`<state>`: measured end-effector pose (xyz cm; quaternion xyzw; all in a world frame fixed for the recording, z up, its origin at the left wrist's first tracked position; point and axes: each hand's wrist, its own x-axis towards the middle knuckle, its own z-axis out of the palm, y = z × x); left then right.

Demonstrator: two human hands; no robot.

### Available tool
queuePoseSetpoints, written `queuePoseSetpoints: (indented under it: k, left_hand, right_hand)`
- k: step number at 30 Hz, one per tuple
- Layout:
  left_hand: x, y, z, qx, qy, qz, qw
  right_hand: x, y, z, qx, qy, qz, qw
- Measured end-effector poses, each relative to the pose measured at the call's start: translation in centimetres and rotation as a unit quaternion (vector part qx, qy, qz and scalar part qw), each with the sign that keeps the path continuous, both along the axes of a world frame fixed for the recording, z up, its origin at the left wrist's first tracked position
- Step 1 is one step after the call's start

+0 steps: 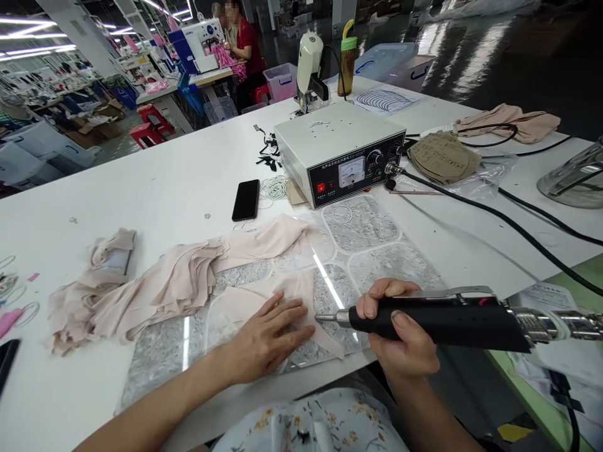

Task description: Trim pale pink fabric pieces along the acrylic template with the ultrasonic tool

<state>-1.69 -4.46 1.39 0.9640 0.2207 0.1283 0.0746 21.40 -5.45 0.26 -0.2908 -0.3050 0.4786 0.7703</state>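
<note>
My left hand [271, 342] lies flat with its fingers stretched over a pale pink fabric piece [294, 287]. That piece rests on a glossy marble-patterned sheet [384, 267]. My right hand [400, 333] is wrapped round a black ultrasonic handpiece [438, 320]. Its metal tip [326, 317] points left and ends at the right edge of the fabric, just beside my left fingertips; whether it touches cannot be made out. A layered stack of similar pink fabric [174, 282] spreads to the left of my left hand.
A control box [339, 150] with a dial stands behind the sheet; its black cable [494, 216] runs right. Nearby are a phone [245, 200], elastic loops [274, 187], a brown fabric stack [443, 157], a green-lidded bottle [347, 66] and a glass jar [575, 176]. A person in red [247, 47] works at a sewing machine.
</note>
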Motion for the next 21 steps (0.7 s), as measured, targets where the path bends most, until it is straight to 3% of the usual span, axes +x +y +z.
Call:
queuePoseSetpoints:
  k: [7, 21]
  left_hand:
    - [0.7, -0.9, -0.1, 0.033, 0.023, 0.012, 0.999]
    - [1.2, -1.6, -0.3, 0.028, 0.068, 0.045, 0.996]
  right_hand:
    - [0.3, -0.2, -0.1, 0.006, 0.011, 0.009, 1.0]
    - [0.3, -0.5, -0.2, 0.017, -0.014, 0.021, 1.0]
